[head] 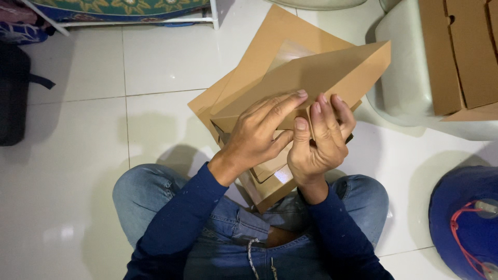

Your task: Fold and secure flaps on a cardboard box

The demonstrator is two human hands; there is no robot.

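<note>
Head view, looking down at a person seated cross-legged on a white tiled floor [78, 171], blue jeans, dark blue sleeves. Both hands work on 1 brown cardboard box [311, 78], held just above the lap, between the knees. Left hand [257, 137]: fingers extended and pressed flat against the face of the large upper panel, index finger reaching toward the right hand; not curled around anything, more a pressing contact than a grasp. Right hand [319, 142]: closed on the lower edge of the same panel, thumb on the near side, fingers wrapped over the far side. The 2 hands touch or nearly touch at the fingertips. Box state: the large panel stands tilted up and away from the person; below the hands, smaller flaps [270, 181] show, partly folded inward, not squared. Judgement: the box is part-formed only, with 1 panel raised and the walls and lower flaps not yet set in place; whether any tab is locked cannot be told, since the hands cover the joint. Beneath the box lie flat cardboard sheets [270, 41], at least 2, stacked loosely on the floor. At upper right, more brown cardboard [456, 52] rests on a pale bin. A blue round object with red cord [467, 218] sits at lower right, well apart.
</note>
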